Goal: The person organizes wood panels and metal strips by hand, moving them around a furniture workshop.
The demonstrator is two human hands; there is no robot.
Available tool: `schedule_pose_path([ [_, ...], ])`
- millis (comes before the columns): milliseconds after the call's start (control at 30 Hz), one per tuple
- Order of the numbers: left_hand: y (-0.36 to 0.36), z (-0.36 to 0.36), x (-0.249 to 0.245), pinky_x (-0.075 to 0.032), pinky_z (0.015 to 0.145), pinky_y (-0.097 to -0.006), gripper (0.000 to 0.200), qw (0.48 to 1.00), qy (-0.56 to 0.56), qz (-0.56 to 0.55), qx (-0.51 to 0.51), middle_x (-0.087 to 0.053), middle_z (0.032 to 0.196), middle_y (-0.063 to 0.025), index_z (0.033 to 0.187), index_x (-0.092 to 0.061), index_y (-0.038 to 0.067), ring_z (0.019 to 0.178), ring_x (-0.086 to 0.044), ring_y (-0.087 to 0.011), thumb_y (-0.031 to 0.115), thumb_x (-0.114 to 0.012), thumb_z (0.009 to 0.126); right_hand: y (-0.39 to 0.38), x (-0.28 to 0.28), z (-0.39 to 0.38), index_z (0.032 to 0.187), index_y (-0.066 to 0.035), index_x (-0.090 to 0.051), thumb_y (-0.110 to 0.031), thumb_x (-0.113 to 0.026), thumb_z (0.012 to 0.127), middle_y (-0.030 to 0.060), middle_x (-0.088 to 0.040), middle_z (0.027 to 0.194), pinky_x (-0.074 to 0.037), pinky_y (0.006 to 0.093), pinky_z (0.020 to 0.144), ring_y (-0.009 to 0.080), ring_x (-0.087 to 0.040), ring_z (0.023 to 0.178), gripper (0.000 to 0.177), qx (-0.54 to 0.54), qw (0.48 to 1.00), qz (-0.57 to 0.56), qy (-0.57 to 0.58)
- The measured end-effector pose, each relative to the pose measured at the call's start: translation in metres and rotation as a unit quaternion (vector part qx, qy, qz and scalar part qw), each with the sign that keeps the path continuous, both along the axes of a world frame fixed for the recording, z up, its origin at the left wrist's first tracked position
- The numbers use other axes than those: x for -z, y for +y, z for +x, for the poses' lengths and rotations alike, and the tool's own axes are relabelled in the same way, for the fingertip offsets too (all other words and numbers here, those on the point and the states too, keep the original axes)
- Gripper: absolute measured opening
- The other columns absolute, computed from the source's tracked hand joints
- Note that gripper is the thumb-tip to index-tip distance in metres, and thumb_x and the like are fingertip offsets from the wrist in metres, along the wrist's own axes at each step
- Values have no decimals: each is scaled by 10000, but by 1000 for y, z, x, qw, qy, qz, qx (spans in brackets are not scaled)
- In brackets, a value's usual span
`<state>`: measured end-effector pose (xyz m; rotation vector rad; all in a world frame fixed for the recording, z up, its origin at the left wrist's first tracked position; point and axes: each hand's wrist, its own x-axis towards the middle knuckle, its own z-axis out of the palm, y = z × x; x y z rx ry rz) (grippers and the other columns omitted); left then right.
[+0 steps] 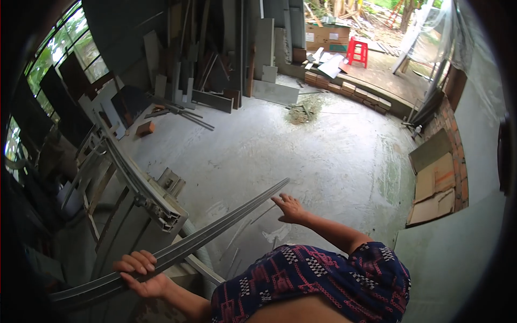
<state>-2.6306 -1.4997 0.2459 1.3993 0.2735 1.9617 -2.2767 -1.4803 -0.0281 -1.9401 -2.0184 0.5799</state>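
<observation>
A long grey grooved metal profile (215, 225) runs diagonally from the lower left to the middle of the head view, its far tip over the floor. My left hand (139, 273) is wrapped around it at the lower left, thumb underneath and fingers over the top. Beside the far end is my right hand (290, 209), with fingers spread and fingertips close to the profile's edge. Just beyond my left hand stands a bench-like machine with a metal rail (140, 183), and the profile overlaps its near end in this view.
A ribbed hose (202, 254) hangs below the profile. Boards and strips (264, 48) lean along the back wall. Debris (304, 110) lies on the concrete floor (334, 156). A red stool (357, 52) stands past the brick-lined doorway; cardboard (433, 188) leans at right.
</observation>
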Motion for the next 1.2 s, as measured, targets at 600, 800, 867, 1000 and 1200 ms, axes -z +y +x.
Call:
schedule_pose_path([
  [600, 71, 188, -2, -398, 542, -276, 224, 977, 124, -28, 173, -370, 601, -27, 792, -388, 77, 511, -398, -126, 254, -474, 897, -269, 105, 115, 1274, -155, -484, -328, -719, 647, 203, -458, 1240, -423, 408, 905, 360, -484, 1111, 692, 304, 886, -339, 93],
  [800, 83, 330, -10, -418, 507, -281, 224, 955, 133, -20, 263, -397, 578, -38, 748, -407, 65, 479, -414, -128, 204, -510, 889, -351, 165, 196, 1181, -80, -565, -345, -709, 631, 167, -568, 1166, -436, 370, 908, 300, -548, 1069, 628, 416, 792, -422, 145],
  [867, 80, 383, -5, -423, 501, -274, 219, 947, 136, -14, 290, -406, 563, -35, 741, -416, 56, 460, -422, -126, 181, -514, 892, -374, 171, 229, 1181, -74, -564, -346, -708, 639, 162, -569, 1171, -436, 367, 908, 292, -552, 1069, 624, 453, 779, -406, 154],
  [1000, 73, 481, 24, -436, 510, -272, 181, 944, 143, -37, 293, -428, 555, -32, 775, -451, 45, 468, -453, -123, 161, -543, 880, -403, 167, 294, 1189, -64, -555, -346, -702, 664, 163, -557, 1189, -426, 365, 918, 292, -537, 1090, 613, 519, 766, -350, 146],
  [1200, 95, 589, 65, -447, 501, -268, 186, 946, 170, -62, 271, -459, 531, -33, 780, -495, 31, 467, -474, -122, 176, -573, 868, -404, 145, 348, 1187, -67, -551, -358, -697, 681, 160, -563, 1178, -416, 371, 927, 309, -523, 1099, 601, 570, 764, -268, 140],
])
